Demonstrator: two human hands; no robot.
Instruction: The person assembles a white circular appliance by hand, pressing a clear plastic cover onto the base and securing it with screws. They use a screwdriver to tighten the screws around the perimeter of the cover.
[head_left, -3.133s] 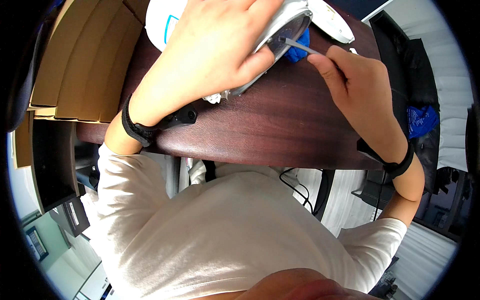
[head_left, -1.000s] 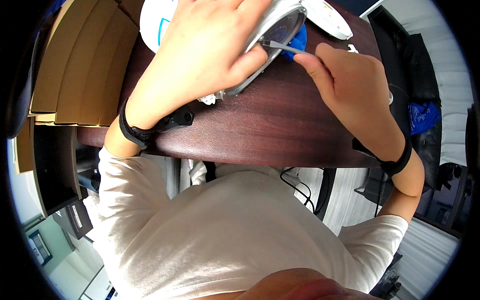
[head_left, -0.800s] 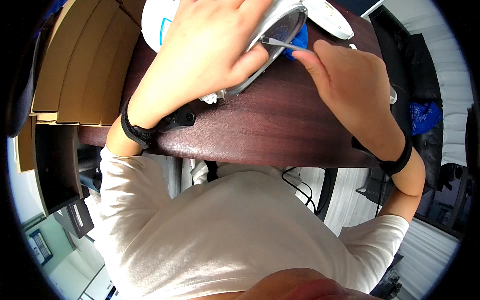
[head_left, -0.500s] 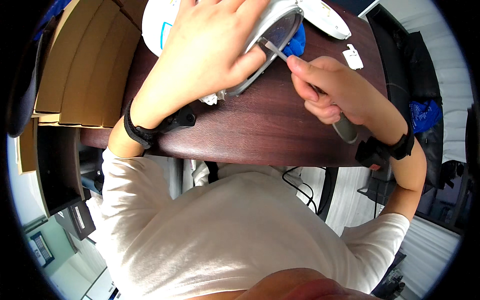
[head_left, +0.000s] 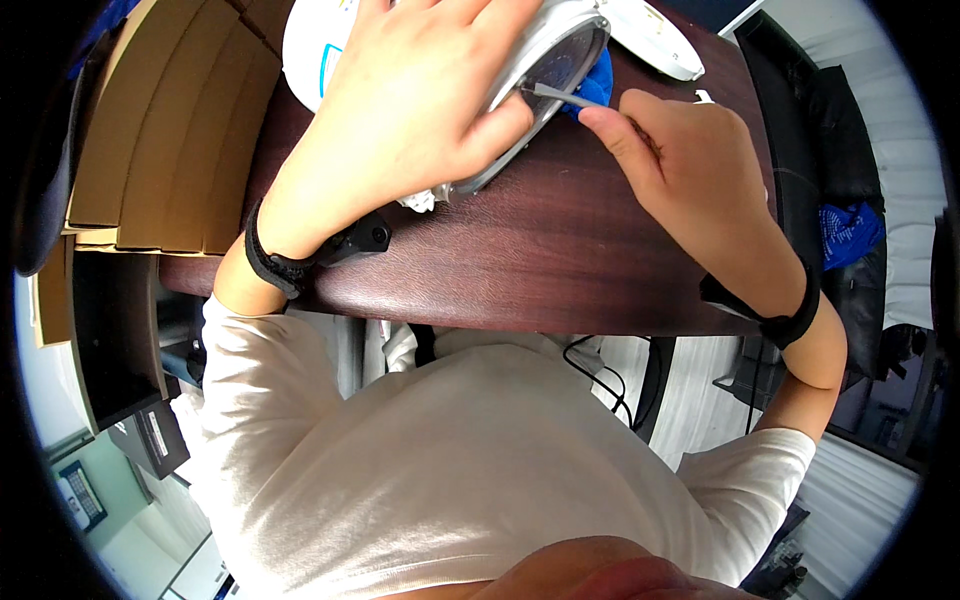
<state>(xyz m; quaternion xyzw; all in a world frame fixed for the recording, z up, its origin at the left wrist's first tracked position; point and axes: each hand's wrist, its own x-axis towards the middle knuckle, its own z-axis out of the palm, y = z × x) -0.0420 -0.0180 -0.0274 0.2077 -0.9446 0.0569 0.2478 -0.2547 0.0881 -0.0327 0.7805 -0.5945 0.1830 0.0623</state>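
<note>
White plastic and a grey metal underside make up the appliance (head_left: 545, 75) lying tilted near the table's far edge; it looks like a clothes iron turned partly on its side, its flat oval plate facing right and rimmed by a pale band. The left hand (head_left: 410, 100) lies spread over its body, palm down, fingers curled round the top and the thumb pressed against the plate's rim, so most of the casing is hidden. The right hand (head_left: 680, 170) is closed in a pinch, thumb and forefinger gripping a thin grey tool (head_left: 560, 95) whose tip touches the plate; what kind of tool it is cannot be told. A blue cloth (head_left: 597, 88) shows just behind the tool, between the plate and the right hand's fingers. Some crumpled white material (head_left: 418, 200) peeks out under the appliance's near end.

Both wrists wear black bands; a small black piece (head_left: 355, 240) juts from the left one and rests on the dark brown table (head_left: 560, 260). A second white curved part (head_left: 655, 40) lies beyond the appliance, at the upper edge. Brown cardboard sheets (head_left: 160, 130) are stacked on the left, touching the table's side. On the right stands a black chair (head_left: 820, 150) with another blue cloth (head_left: 850, 230) on it. Black cables (head_left: 600, 375) hang below the table, over the person's white shirt (head_left: 450, 470).
</note>
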